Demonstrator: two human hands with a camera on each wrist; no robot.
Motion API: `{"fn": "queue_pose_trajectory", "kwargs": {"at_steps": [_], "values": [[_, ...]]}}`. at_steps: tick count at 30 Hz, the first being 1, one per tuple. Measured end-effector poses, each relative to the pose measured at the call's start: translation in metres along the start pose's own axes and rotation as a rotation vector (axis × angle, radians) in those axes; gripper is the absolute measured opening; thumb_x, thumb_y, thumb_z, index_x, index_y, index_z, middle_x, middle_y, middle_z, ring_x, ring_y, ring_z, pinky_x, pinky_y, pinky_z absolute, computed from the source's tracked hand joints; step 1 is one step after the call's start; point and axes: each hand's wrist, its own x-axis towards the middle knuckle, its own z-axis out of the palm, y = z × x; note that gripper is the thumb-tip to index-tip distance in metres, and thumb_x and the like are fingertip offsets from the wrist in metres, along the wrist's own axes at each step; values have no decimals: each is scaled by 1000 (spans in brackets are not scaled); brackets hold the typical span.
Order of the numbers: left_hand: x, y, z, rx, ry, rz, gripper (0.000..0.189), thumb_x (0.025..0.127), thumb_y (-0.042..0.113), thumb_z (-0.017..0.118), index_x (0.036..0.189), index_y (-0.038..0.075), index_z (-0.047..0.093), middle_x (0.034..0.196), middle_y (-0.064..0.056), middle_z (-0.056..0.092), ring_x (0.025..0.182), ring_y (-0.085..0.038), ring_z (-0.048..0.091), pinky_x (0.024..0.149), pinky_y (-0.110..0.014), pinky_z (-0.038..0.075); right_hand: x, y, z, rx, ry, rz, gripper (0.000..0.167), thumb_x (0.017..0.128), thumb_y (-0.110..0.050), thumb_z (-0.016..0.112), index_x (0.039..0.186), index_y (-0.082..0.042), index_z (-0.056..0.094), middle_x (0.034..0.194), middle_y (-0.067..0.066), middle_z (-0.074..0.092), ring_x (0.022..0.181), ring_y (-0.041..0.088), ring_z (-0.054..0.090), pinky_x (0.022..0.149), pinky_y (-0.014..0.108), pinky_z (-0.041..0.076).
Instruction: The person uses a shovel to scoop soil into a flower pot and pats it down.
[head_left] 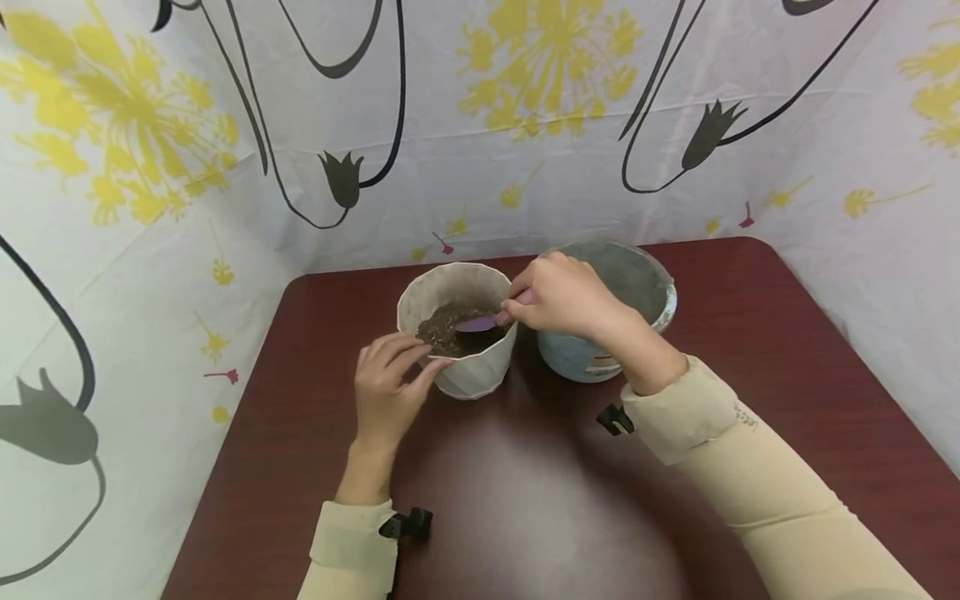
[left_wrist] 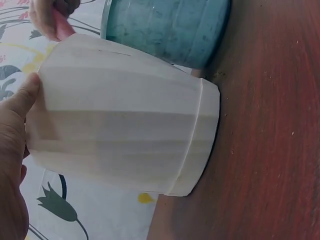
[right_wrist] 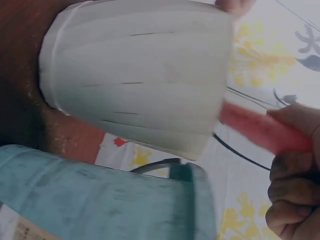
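A white fluted flower pot stands upright on the table with dark soil in it. My left hand pinches its near-left rim, the thumb outside and the fingertips over the edge. In my right hand is a small hand trowel, gripped by its pink handle. Its purple blade lies inside the pot, low over the soil. From both wrist views the pot wall hides the blade and the soil.
Just right of the pot stands a light blue bucket, its mouth partly covered by my right hand and forearm. The dark red-brown table meets a hanging white cloth with flower prints at the back. Crumbs of soil dot the tabletop near the pot.
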Motion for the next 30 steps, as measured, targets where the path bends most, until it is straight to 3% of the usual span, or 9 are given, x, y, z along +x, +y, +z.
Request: {"fn": "queue_pose_trajectory", "kwargs": {"at_steps": [6, 11, 18, 22, 25, 30], "values": [[-1, 5, 5, -50, 33, -2, 35, 82, 34, 83, 83, 0, 79, 85, -10, 72, 87, -32, 66, 86, -40, 53, 1, 4, 4, -21, 31, 22, 14, 90, -27, 70, 88, -23, 83, 88, -3, 77, 81, 25, 70, 58, 46, 54], [-1, 15, 15, -20, 64, 19, 32, 78, 33, 86, 79, 3, 79, 79, -7, 70, 77, -28, 61, 74, -38, 53, 2, -1, -1, 29, 97, -13, 13, 89, -27, 72, 88, -22, 83, 85, -4, 77, 77, 22, 70, 60, 46, 55], [0, 30, 29, 14, 96, 29, 29, 73, 30, 90, 74, 3, 77, 76, -7, 67, 70, -26, 55, 64, -37, 49, 3, -5, 25, -34, 31, -114, 16, 94, -33, 73, 93, -22, 83, 74, -5, 72, 62, 17, 63, 54, 40, 53], [-1, 29, 27, 34, 76, 26, 31, 75, 33, 90, 77, 5, 77, 79, -6, 69, 74, -27, 60, 67, -41, 48, 0, 0, 21, -28, 78, -123, 13, 92, -33, 75, 91, -23, 83, 76, -5, 73, 63, 17, 64, 54, 42, 53], [-2, 19, 19, 40, 19, 22, 35, 77, 38, 88, 84, 6, 78, 87, -6, 71, 86, -28, 65, 74, -46, 48, -2, 4, 8, -15, 136, -129, 12, 92, -30, 73, 90, -23, 83, 77, -8, 74, 63, 16, 64, 55, 43, 53], [-1, 3, 5, -40, -57, 20, 34, 76, 32, 89, 90, 3, 78, 92, -9, 71, 94, -31, 66, 84, -47, 49, -1, 7, 10, -75, 160, -141, 17, 91, -32, 75, 78, -22, 78, 60, -11, 61, 55, 16, 57, 51, 43, 51]]}}
